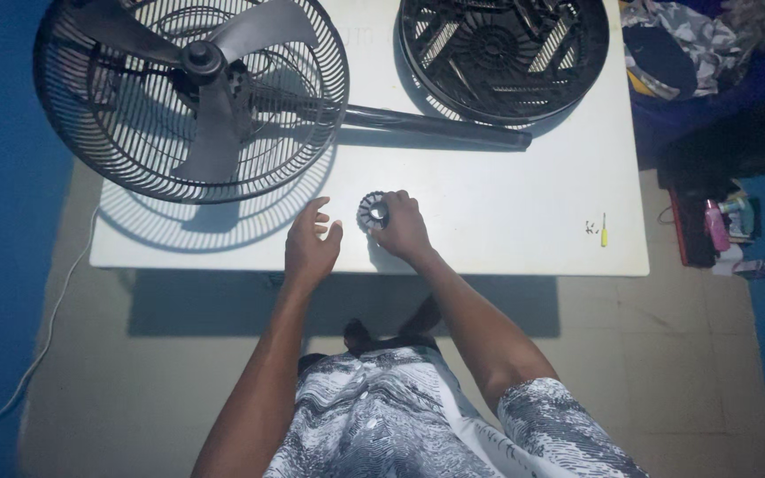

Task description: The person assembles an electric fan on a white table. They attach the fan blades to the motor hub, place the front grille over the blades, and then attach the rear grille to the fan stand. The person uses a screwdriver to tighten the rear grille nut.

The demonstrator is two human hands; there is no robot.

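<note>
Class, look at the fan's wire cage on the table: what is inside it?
Inside the wire cage sit grey blades around a dark hub. The motor behind the hub is mostly covered, so its details cannot be seen.

A dismantled black pedestal fan (192, 93) lies on its side on a white surface (506, 221), its blades bare in the rear cage, its pole (436, 124) stretched to the right. The front grille (502, 53) rests flat at the far edge. A small yellow screwdriver (604, 232) lies near the right edge beside some screws (591, 227). A white cord (37, 354) trails across the floor at left; crumpled clothing (701, 40) is heaped at upper right.
</note>
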